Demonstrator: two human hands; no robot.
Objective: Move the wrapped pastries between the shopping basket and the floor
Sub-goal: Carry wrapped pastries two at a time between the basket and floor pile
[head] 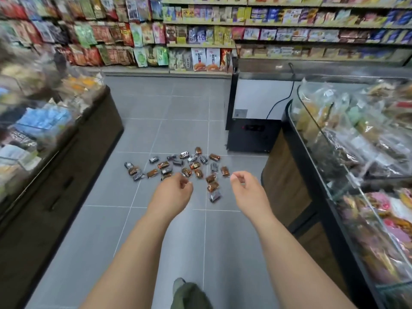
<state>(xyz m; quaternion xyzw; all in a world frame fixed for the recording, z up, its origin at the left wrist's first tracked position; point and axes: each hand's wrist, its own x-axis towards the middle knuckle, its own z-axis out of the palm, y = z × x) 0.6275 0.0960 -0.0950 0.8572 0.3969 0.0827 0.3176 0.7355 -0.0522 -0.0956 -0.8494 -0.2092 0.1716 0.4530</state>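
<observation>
Grey floor tiles (178, 121) are running down a shop aisle toward far shelves (200, 41) crowded with packets. The wrapped pastries (178, 168), orange-brown and dark, are lying scattered on the tiles in a loose patch just beyond both outstretched hands. The left hand (176, 188) is hovering with fingers loosely curled toward the thumb, and the right hand (245, 186) is hanging likewise, relaxed and half curled. Neither is showing anything held.

The risk is lying in that spread: a hurried grab at several slick wrappers is likely to let some slip, and outlying pieces at the left and near edges are easy to miss. A shoe (179, 283) is showing at the near edge, so a step forward could crush a pastry.

No shopping basket is appearing in view. Open bins (44, 121) on the left are holding blurred packaged goods, while a glass-fronted case (334, 130) on the right is holding clear-bagged snacks.
</observation>
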